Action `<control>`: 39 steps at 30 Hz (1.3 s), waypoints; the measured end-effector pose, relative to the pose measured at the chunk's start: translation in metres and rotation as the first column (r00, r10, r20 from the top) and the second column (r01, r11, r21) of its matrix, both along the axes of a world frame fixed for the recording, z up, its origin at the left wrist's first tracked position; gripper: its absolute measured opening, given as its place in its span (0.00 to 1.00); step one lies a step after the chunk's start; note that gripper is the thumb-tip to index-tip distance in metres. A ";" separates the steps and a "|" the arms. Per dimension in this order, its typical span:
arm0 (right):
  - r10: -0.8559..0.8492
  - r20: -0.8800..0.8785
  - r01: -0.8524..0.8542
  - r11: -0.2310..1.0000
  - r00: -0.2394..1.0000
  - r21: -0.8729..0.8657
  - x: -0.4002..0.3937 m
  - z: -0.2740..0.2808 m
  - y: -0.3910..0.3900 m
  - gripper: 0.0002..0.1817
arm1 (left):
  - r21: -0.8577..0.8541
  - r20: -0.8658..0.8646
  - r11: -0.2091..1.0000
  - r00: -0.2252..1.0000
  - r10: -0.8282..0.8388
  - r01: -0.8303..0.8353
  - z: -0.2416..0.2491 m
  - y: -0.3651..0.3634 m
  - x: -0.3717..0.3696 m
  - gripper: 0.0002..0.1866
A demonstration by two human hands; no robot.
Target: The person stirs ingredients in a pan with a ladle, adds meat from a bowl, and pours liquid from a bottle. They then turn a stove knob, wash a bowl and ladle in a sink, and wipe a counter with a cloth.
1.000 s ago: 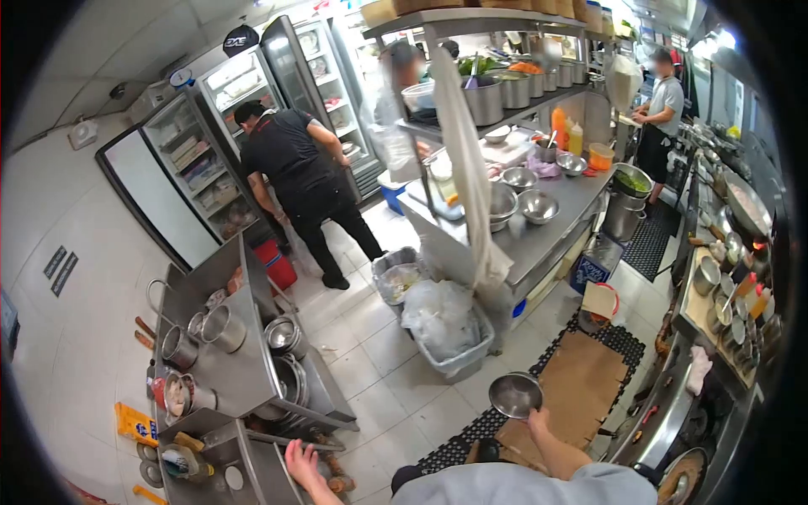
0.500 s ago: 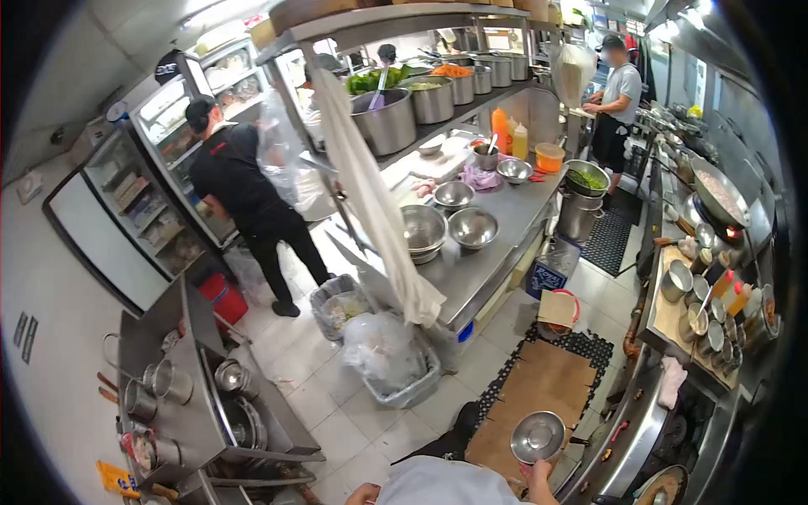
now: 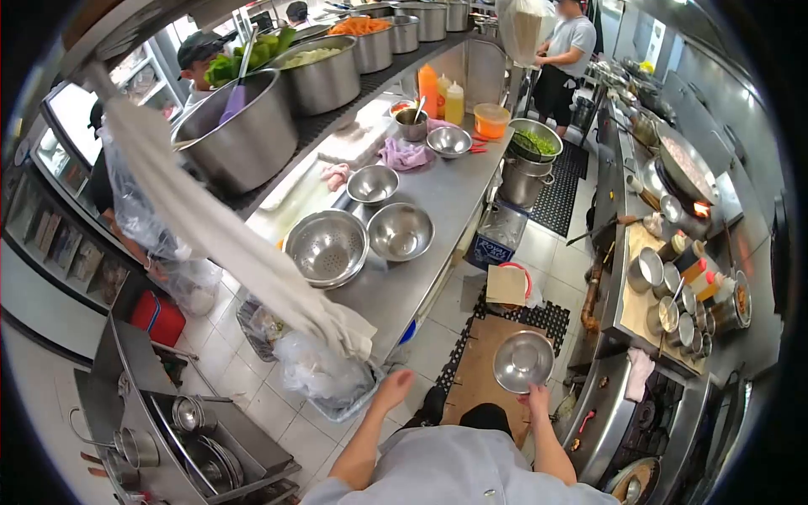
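My right hand [image 3: 535,399] grips the near rim of a shiny steel mixing bowl [image 3: 522,358], held out over the floor in front of me. The inside of the bowl faces up, and no food shows in it. To the left, my left hand [image 3: 394,390] is in the air near the steel counter's near end, its fingers loosely bent with nothing visible in them. On the counter [image 3: 404,290] stand a perforated colander [image 3: 326,246] on another bowl and two steel bowls, one being the wider bowl [image 3: 401,233].
A cloth [image 3: 227,215] hangs from the shelf at left, above a bag-filled bin [image 3: 324,374]. Large pots [image 3: 244,139] line the shelf. At right are a lit wok burner [image 3: 700,209] and sauce containers [image 3: 665,316]. One co-worker [image 3: 568,50] stands at the back; others are at left.
My view has shifted forward and left, closer to the counter. My left hand has risen into fuller view. The bowl stays in my right hand.
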State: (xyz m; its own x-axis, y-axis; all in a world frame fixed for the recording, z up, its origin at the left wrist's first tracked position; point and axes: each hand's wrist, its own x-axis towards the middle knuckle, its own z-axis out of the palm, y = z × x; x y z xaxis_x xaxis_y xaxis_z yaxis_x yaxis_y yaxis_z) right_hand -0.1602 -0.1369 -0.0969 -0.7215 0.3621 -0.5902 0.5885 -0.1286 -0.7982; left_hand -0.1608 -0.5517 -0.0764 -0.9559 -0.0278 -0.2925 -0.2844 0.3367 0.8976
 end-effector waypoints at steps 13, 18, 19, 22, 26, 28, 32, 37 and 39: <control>0.287 -0.333 -0.320 0.946 0.898 -0.048 -0.265 0.111 -0.011 0.14 | 0.525 0.262 0.668 0.846 0.464 -0.528 0.137 0.077 -0.241 0.21; 0.574 -0.278 -0.579 0.812 0.770 0.072 -0.385 0.146 -0.036 0.16 | 0.536 0.083 0.276 0.375 0.923 -0.798 0.088 0.046 -0.269 0.20; 0.654 -0.279 -0.624 0.756 0.703 0.198 -0.407 0.154 -0.044 0.16 | 0.528 0.090 0.258 0.355 0.931 -0.810 0.094 0.050 -0.262 0.20; 0.744 -0.364 -0.681 0.664 0.561 0.308 -0.462 0.169 -0.080 0.18 | 0.377 0.060 0.366 0.417 0.907 -0.851 0.151 0.064 -0.279 0.15; 0.886 -0.242 -0.824 0.458 0.395 0.333 -0.513 0.172 -0.124 0.21 | 0.346 0.047 0.542 0.591 0.805 -0.766 0.178 0.064 -0.313 0.13; 0.949 -0.145 -0.908 0.310 0.279 0.282 -0.529 0.182 -0.146 0.18 | 0.298 0.024 0.650 0.686 0.727 -0.699 0.185 0.047 -0.350 0.14; 0.908 -0.240 -0.919 0.378 0.343 0.116 -0.547 0.142 -0.156 0.24 | -0.348 -0.367 0.776 0.838 0.404 -0.526 0.143 0.033 -0.392 0.21; 0.742 -0.321 -0.779 0.626 0.588 0.020 -0.565 0.128 -0.153 0.23 | 0.161 0.141 0.833 0.847 0.512 -0.530 0.141 0.022 -0.413 0.19; 0.777 -0.336 -0.695 0.628 0.532 0.350 -0.582 0.123 -0.154 0.20 | 0.247 0.129 0.775 0.812 0.569 -0.582 0.170 0.016 -0.439 0.17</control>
